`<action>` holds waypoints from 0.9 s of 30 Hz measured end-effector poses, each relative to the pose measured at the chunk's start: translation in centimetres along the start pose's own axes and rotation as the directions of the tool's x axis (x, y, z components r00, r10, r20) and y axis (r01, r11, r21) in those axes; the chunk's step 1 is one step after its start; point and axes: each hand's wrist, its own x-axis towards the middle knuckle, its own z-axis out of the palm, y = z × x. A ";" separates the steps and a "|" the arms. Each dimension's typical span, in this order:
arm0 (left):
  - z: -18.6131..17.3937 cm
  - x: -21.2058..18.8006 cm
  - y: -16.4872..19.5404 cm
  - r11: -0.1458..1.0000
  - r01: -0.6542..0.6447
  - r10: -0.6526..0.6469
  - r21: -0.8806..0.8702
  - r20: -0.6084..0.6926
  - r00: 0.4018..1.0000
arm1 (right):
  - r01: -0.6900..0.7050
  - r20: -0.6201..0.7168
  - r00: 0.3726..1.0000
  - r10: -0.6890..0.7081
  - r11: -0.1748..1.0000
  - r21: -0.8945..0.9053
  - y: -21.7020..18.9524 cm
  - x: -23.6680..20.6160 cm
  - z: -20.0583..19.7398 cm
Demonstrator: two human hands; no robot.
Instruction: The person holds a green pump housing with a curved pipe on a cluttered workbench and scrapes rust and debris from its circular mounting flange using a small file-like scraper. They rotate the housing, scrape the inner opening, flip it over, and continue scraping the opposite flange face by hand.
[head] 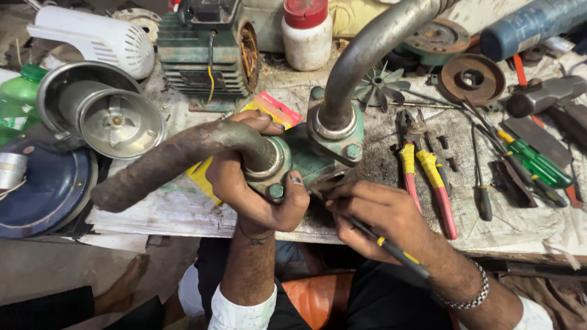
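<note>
A green pump body (pixel 309 156) with two flanged pipes lies on the workbench (pixel 526 229). A rusty curved pipe (pixel 165 162) leaves it to the left, and a grey metal pipe (pixel 367 49) rises to the upper right. My left hand (pixel 254 189) wraps around the flange of the rusty pipe. My right hand (pixel 382 214) holds a black and yellow screwdriver (pixel 391 249), its tip hidden against the lower side of the pump body.
Yellow and red pliers (pixel 428 177), green screwdrivers (pixel 532 159) and loose bolts lie to the right. Behind stand a green motor (pixel 205 52), a white jar with a red lid (pixel 306 33), a fan impeller (pixel 382 85), and metal bowls (pixel 101 110) at left.
</note>
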 end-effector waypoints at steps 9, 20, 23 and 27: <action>-0.1 0.0 0.0 1.000 -0.017 0.016 0.019 0.016 1.000 | 0.014 0.037 0.999 -0.010 0.996 -0.085 -0.1 -0.9 0.9; 0.0 0.1 -0.1 1.000 -0.024 0.023 0.018 0.015 1.000 | -0.095 -0.023 0.995 0.092 0.979 -0.180 -0.6 -0.5 0.8; 0.0 0.0 -0.1 1.000 -0.014 0.014 0.003 0.015 1.000 | -0.129 -0.016 0.992 0.129 0.970 -0.204 -0.8 -0.8 1.0; 0.0 0.1 -0.1 1.000 -0.024 0.024 0.016 0.020 1.000 | -0.083 -0.065 0.995 0.069 0.967 -0.239 -0.7 -1.2 1.5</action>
